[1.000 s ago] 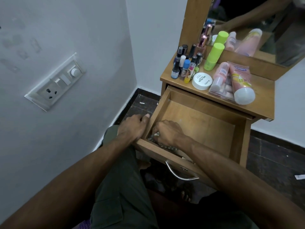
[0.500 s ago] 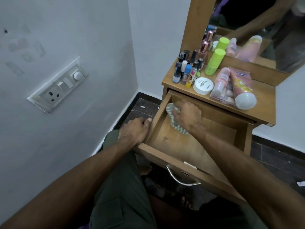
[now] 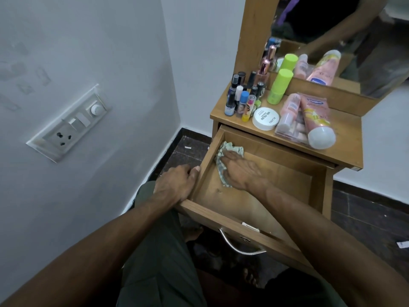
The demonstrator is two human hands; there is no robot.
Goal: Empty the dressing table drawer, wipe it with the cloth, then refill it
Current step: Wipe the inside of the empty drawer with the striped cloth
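The wooden drawer (image 3: 287, 182) of the dressing table is pulled out and holds nothing but a crumpled pale checked cloth (image 3: 223, 151). My right hand (image 3: 240, 171) lies flat on the cloth with fingers stretched out, pressing it against the drawer's floor in the far left corner. My left hand (image 3: 174, 185) grips the drawer's left side wall near the front, thumb over the rim. On the table top stand several small bottles (image 3: 241, 96), a green stick (image 3: 278, 87), a white round jar (image 3: 265, 118) and pink tubes (image 3: 314, 120).
A mirror (image 3: 343, 41) rises behind the table top. The white wall with a switch and socket plate (image 3: 70, 125) is close on the left. The drawer's metal handle (image 3: 241, 247) hangs above my knees. Dark tiled floor (image 3: 376, 218) lies to the right.
My right hand has swept the cloth from the drawer's near left corner up to the far left corner, and its fingers have flattened out. My left hand has stayed on the side wall.
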